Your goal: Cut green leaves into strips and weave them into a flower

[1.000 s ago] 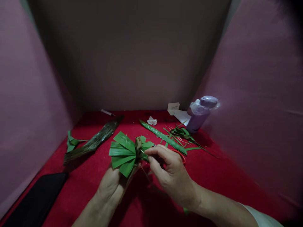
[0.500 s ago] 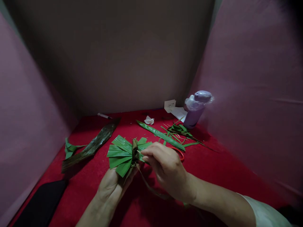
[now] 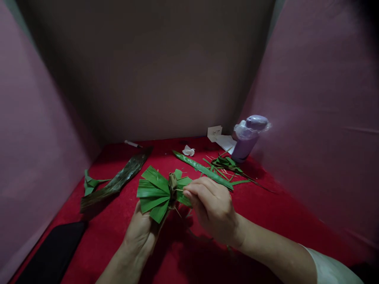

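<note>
My left hand (image 3: 140, 230) is closed from below around a folded leaf piece (image 3: 154, 191), whose green strips fan out to both sides of a brownish rolled centre. Its fingertips are hidden behind the leaves. From the right, my right hand (image 3: 210, 205) pinches a thin pale toothpick (image 3: 179, 190) between thumb and forefinger. The toothpick's far end meets the rolled centre; whether it has pierced it I cannot tell. A thin brown strand hangs beneath the piece.
On the red cloth lie a long dark leaf (image 3: 118, 181), a green leaf strip (image 3: 204, 169), leaf scraps with toothpicks (image 3: 227, 163), a crumpled tissue (image 3: 188, 150) and a syringe-like white object (image 3: 132, 143). A purple bottle (image 3: 245, 148) stands back right beside white cards (image 3: 214, 133). A black object (image 3: 53, 252) lies front left.
My right hand has drawn slightly right from the rolled centre, so more of the toothpick shows. The leaf piece is turned a little. The whole view has shifted slightly.
</note>
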A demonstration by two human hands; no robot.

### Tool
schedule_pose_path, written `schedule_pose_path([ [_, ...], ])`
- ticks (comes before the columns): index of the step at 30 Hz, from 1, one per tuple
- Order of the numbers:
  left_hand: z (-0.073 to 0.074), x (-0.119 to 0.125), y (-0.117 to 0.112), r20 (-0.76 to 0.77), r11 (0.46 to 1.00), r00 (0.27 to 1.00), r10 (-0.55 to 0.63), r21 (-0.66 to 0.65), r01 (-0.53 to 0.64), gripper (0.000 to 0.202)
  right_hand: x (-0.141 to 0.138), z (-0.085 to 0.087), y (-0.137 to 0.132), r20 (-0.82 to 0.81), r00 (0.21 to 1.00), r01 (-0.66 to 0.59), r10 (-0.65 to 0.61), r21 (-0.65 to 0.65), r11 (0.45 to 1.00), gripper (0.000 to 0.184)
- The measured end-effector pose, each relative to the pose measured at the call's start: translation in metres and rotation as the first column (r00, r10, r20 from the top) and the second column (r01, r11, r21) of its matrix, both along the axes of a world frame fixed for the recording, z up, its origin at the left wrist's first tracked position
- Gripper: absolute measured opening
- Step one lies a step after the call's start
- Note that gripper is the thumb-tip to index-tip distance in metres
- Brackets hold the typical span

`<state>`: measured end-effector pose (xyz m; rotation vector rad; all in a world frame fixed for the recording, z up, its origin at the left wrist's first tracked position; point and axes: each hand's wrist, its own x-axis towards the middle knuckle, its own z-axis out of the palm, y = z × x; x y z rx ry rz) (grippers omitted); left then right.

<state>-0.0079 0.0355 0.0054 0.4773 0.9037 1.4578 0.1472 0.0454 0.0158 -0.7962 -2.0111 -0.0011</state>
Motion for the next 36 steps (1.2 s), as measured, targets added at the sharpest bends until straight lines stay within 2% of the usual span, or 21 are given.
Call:
schedule_pose_path([
  [2, -0.002, 0.0, -0.002, -0.057, 0.998, 0.997, 0.059, 0.014, -0.058, 0.016, 0.001, -0.001, 0.0, -0.029, 1.0, 0.005, -0.005, 0.003, 1.0, 0.013],
  [4, -0.003, -0.001, -0.005, -0.125, 0.991, 0.986, 0.109, 0.091, -0.098, 0.018, 0.003, 0.0, -0.001, -0.049, 0.999, 0.003, -0.004, -0.019, 1.0, 0.01],
  [7, 0.002, -0.003, -0.009, -0.323, 0.965, 0.935, 0.148, 0.253, -0.065, 0.013, 0.005, 0.003, -0.006, -0.08, 0.996, -0.039, 0.027, -0.153, 0.988, 0.007],
  [10, 0.011, -0.007, -0.013, -0.561, 0.902, 0.769, 0.307, 0.429, -0.046, 0.004, 0.005, 0.006, -0.009, -0.156, 0.985, -0.125, 0.07, -0.375, 0.919, 0.012],
  [13, 0.017, -0.011, -0.018, -0.634, 0.76, 0.563, 0.53, 0.65, 0.017, 0.016, 0.004, 0.004, -0.009, -0.241, 0.966, -0.217, 0.09, -0.579, 0.786, 0.016],
  [14, 0.017, -0.013, -0.019, -0.626, 0.713, 0.516, 0.585, 0.7, 0.041, 0.018, 0.004, 0.003, -0.008, -0.262, 0.96, -0.246, 0.103, -0.599, 0.762, 0.015],
  [16, 0.017, -0.014, -0.021, -0.609, 0.657, 0.461, 0.645, 0.75, 0.072, 0.021, 0.003, 0.0, -0.006, -0.286, 0.946, -0.295, 0.152, -0.57, 0.767, 0.011],
  [18, 0.016, -0.015, -0.023, -0.599, 0.63, 0.443, 0.667, 0.771, 0.095, 0.022, 0.003, -0.003, -0.004, -0.286, 0.938, -0.32, 0.196, -0.498, 0.806, 0.008],
  [21, 0.016, -0.016, -0.023, -0.602, 0.62, 0.445, 0.663, 0.775, 0.123, 0.023, 0.003, -0.006, -0.003, -0.262, 0.944, -0.296, 0.2, -0.407, 0.864, 0.011],
  [23, 0.016, -0.016, -0.023, -0.609, 0.622, 0.447, 0.656, 0.771, 0.138, 0.024, 0.002, -0.008, -0.003, -0.253, 0.948, -0.281, 0.192, -0.388, 0.878, 0.012],
  [25, 0.018, -0.016, -0.023, -0.607, 0.615, 0.452, 0.654, 0.774, 0.149, 0.023, 0.002, -0.009, -0.002, -0.263, 0.945, -0.294, 0.196, -0.416, 0.861, 0.01],
  [29, 0.018, -0.015, -0.023, -0.601, 0.607, 0.466, 0.649, 0.779, 0.158, 0.022, 0.001, -0.01, -0.001, -0.289, 0.929, -0.352, 0.23, -0.505, 0.788, 0.01],
  [34, 0.016, -0.016, -0.025, -0.642, 0.636, 0.447, 0.623, 0.748, 0.188, 0.022, 0.003, -0.01, -0.002, -0.328, 0.923, -0.335, 0.203, -0.418, 0.844, 0.015],
  [36, 0.016, -0.016, -0.024, -0.648, 0.64, 0.444, 0.619, 0.744, 0.194, 0.021, 0.004, -0.011, -0.002, -0.355, 0.914, -0.345, 0.195, -0.43, 0.834, 0.014],
])
